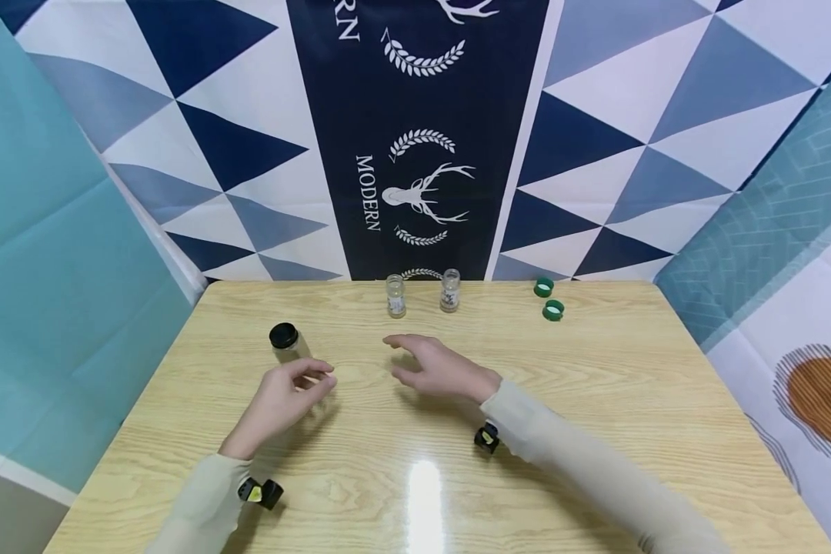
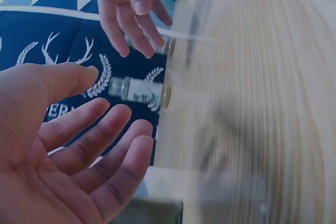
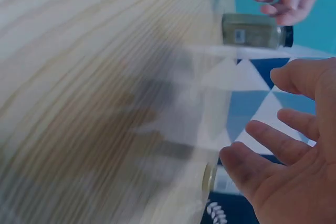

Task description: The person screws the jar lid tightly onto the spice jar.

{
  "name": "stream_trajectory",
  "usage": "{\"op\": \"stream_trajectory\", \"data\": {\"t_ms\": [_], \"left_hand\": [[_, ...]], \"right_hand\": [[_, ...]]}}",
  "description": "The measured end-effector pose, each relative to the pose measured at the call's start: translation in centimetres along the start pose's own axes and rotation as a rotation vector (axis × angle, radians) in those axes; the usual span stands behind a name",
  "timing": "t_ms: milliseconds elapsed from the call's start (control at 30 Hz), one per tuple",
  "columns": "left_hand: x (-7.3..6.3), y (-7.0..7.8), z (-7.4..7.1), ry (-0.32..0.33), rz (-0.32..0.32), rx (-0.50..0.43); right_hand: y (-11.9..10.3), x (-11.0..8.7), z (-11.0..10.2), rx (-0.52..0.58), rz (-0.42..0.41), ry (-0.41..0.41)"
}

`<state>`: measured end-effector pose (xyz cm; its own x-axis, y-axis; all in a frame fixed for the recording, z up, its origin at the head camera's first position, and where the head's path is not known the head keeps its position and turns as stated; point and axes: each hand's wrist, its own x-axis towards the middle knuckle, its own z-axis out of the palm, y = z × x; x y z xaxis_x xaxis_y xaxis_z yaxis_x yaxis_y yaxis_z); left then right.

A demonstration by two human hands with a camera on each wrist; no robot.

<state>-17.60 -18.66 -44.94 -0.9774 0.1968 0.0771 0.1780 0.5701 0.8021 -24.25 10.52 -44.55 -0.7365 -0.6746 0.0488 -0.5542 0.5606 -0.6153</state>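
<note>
My left hand (image 1: pixel 282 400) hovers over the left part of the table, fingers loosely bent and nothing between them. Just beyond it stands a jar with a black lid (image 1: pixel 285 337), partly hidden by the hand. The right wrist view shows this jar (image 3: pixel 252 31) with murky greenish-brown contents and a small label. Nearer the middle, my right hand (image 1: pixel 446 369) is in the air, thumb and fingers spread apart, holding nothing. Two small uncapped glass bottles, one on the left (image 1: pixel 396 300) and one on the right (image 1: pixel 450 294), stand upright beyond it with printed labels.
Two green caps, a farther one (image 1: pixel 543 288) and a nearer one (image 1: pixel 553 311), lie at the back right of the wooden table (image 1: pixel 595 400). A patterned cloth (image 1: pixel 429 100) rises behind the back edge. A black camera is strapped at each wrist.
</note>
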Motion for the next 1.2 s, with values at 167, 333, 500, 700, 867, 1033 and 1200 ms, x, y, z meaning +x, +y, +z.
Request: {"op": "stream_trajectory", "data": {"t_ms": [167, 333, 500, 700, 867, 1033, 1200], "left_hand": [[1.1, 0.5, 1.3, 0.016, 0.007, -0.049], [1.8, 0.4, 2.0, 0.033, -0.013, -0.074], [2.5, 0.4, 2.4, 0.038, -0.024, -0.079], [2.9, 0.5, 3.2, 0.037, -0.023, -0.123], [3.0, 0.3, 3.6, 0.04, -0.008, -0.14], [3.4, 0.4, 3.9, 0.055, -0.01, -0.15], [4.3, 0.5, 4.3, 0.056, -0.011, -0.18]], "right_hand": [[1.0, -1.7, -0.6, -0.035, 0.01, 0.018], [1.4, -3.0, -0.8, -0.014, 0.013, 0.041], [1.7, -3.9, -0.9, 0.044, 0.041, 0.087], [1.8, -4.6, -0.8, 0.128, 0.075, 0.172], [2.1, -5.4, -0.7, 0.169, 0.104, 0.217], [2.6, -6.0, -1.0, 0.192, 0.128, 0.267], [3.3, -7.0, -1.9, 0.183, 0.154, 0.298]]}}
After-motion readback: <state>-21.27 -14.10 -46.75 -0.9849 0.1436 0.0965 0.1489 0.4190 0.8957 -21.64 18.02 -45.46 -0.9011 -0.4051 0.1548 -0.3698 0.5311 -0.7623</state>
